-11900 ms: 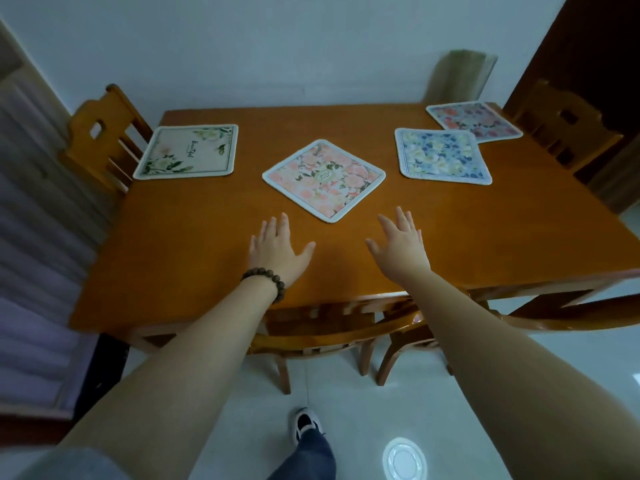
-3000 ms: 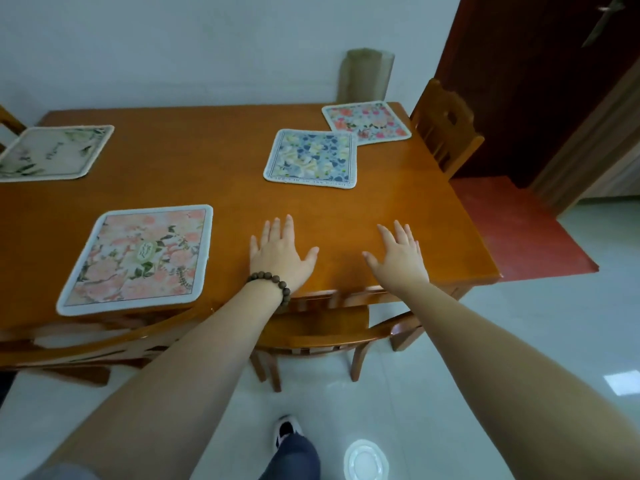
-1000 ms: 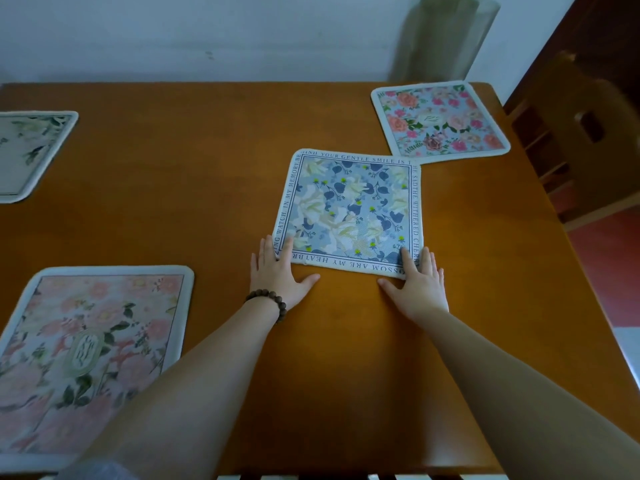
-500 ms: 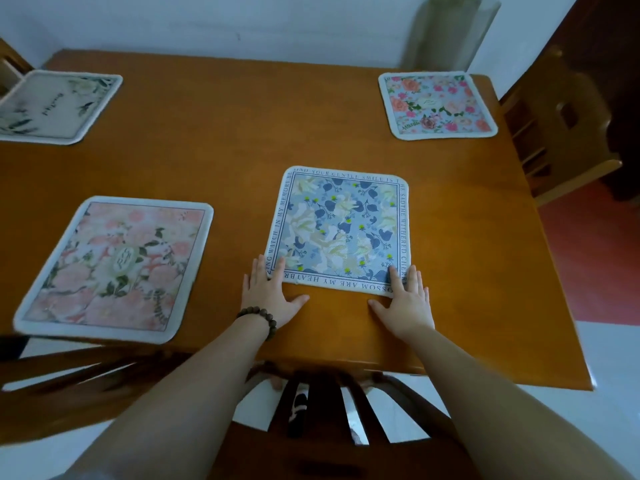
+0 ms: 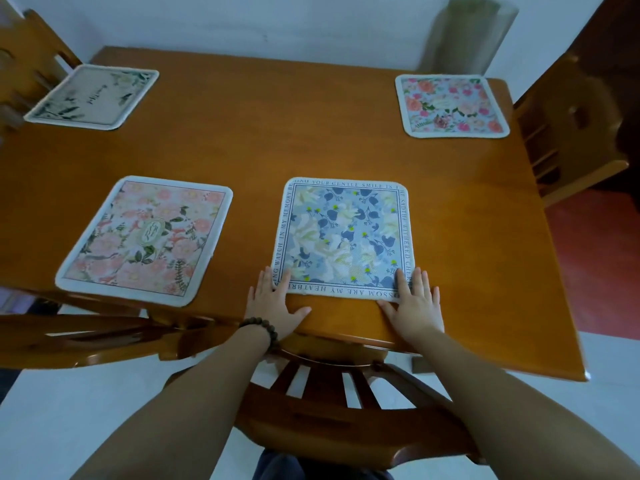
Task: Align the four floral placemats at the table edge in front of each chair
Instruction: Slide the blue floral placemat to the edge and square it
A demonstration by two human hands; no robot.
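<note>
The blue floral placemat lies near the table's near edge, above the chair in front of me. My left hand lies flat with its fingertips on the mat's near left corner. My right hand lies flat with its fingertips on the near right corner. The pink floral placemat sits at the near edge to the left. A cream placemat lies at the far left by a chair, and a pink-and-red floral placemat lies at the far right.
The wooden table stands against a white wall. Chairs stand at the far left, at the right side and at the near left. A translucent roll leans on the wall behind the table.
Both hands have dragged the blue placemat toward the near table edge, from the table's middle to just above the chair in front of me. My view has pulled back.
</note>
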